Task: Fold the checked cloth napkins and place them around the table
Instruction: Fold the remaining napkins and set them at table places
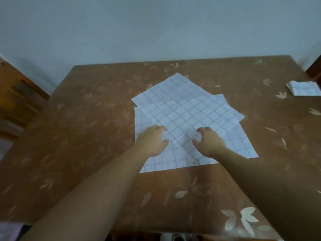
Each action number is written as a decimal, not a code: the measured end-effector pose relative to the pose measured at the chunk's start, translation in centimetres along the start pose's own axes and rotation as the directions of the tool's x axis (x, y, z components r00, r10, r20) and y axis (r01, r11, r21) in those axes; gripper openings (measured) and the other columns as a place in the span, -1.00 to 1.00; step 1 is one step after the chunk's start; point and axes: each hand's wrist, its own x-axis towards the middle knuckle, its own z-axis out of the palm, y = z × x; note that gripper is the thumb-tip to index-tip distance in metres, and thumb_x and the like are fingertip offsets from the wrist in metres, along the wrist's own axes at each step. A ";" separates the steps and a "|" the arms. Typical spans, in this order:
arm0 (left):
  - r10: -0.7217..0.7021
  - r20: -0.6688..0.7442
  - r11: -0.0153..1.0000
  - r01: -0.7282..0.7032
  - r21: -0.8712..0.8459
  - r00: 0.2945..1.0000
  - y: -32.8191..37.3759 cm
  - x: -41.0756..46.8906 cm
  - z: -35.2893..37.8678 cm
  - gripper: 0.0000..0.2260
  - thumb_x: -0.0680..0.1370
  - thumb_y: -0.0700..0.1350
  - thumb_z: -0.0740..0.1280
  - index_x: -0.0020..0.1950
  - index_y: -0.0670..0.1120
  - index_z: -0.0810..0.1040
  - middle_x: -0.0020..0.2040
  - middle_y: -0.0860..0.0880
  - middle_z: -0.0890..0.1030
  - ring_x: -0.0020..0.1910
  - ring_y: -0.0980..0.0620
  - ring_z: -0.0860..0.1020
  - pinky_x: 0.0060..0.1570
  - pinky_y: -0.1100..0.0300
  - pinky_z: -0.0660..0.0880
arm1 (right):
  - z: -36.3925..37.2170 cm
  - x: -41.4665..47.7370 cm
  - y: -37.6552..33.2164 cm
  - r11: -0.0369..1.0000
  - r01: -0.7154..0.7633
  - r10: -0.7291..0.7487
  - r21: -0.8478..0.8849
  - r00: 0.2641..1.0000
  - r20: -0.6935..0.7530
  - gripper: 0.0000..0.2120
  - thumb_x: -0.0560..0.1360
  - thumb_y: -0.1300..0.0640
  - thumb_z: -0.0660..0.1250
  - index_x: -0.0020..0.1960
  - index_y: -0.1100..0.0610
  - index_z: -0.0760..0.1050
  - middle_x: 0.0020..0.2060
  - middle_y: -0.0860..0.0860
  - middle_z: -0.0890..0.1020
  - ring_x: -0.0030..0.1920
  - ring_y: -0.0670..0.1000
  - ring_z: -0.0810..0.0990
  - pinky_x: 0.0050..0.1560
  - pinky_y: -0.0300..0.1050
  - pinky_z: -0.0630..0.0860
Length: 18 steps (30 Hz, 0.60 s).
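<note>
Left hand (152, 140) and right hand (209, 142) curl fingers onto the top checked napkin (182, 105), grip unclear; best fold one layer toward twelve o'clock.

The napkins (187, 108) in the middle are white with a thin grid of grey-blue check lines, and the folded napkin (303, 89) at the far right has the same white ground and blue check. The table (86, 136) is warm brown, printed with scattered leaf and petal sprigs, faint tan over most of it and bright cream-white at the near right. The wall (156, 28) behind is plain pale grey-blue, the wood (19, 94) at the left is orange-brown, and a lilac patch (8, 230) shows at the near left.
</note>
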 end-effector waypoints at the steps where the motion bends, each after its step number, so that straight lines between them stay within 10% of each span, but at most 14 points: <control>1: 0.006 0.000 1.000 -0.006 -0.002 1.000 0.1 1.5 0.7 -0.52 0.60 0.10 0.23 0.50 0.00 0.29 0.47 -0.02 0.36 0.42 -0.06 0.34 0.30 -0.06 0.39 | 0.6 1.1 0.4 1.000 0.007 -0.008 -0.025 1.000 -0.021 -0.45 0.57 -0.13 0.19 0.47 0.10 0.25 0.44 0.06 0.33 0.39 0.12 0.37 0.32 0.12 0.39; 8: -0.042 -0.106 0.998 0.045 0.033 0.993 0.3 8.4 6.2 -0.53 0.61 0.12 0.15 0.47 -0.06 0.27 0.43 -0.07 0.35 0.44 -0.07 0.25 0.31 -0.05 0.29 | 5.5 6.0 2.7 0.992 -0.026 0.014 -0.126 0.996 -0.094 -0.17 0.54 -0.36 -0.03 0.59 0.13 -0.15 0.58 0.16 -0.13 0.58 0.15 -0.16 0.55 0.08 -0.13; 13: -0.123 -0.042 0.991 0.125 0.038 0.991 0.5 9.0 8.8 -0.39 0.62 0.23 0.03 0.59 -0.01 0.01 0.62 -0.07 -0.04 0.59 -0.07 -0.09 0.52 -0.14 -0.08 | 7.2 5.7 2.9 0.995 -0.004 -0.014 -0.096 0.983 -0.185 -0.24 0.57 -0.31 -0.09 0.59 0.15 -0.08 0.59 0.16 -0.07 0.58 0.13 -0.16 0.56 0.09 -0.17; 18: -0.085 -0.207 0.996 0.084 -0.014 0.975 0.8 8.2 10.1 -0.53 0.62 0.18 0.10 0.50 0.04 0.26 0.58 -0.03 0.17 0.56 -0.06 0.07 0.48 -0.13 0.01 | 7.5 5.1 3.0 0.996 0.072 -0.080 -0.042 0.968 -0.237 -0.39 0.60 -0.21 0.00 0.56 0.09 0.14 0.58 0.12 0.10 0.58 0.11 -0.02 0.55 0.09 -0.10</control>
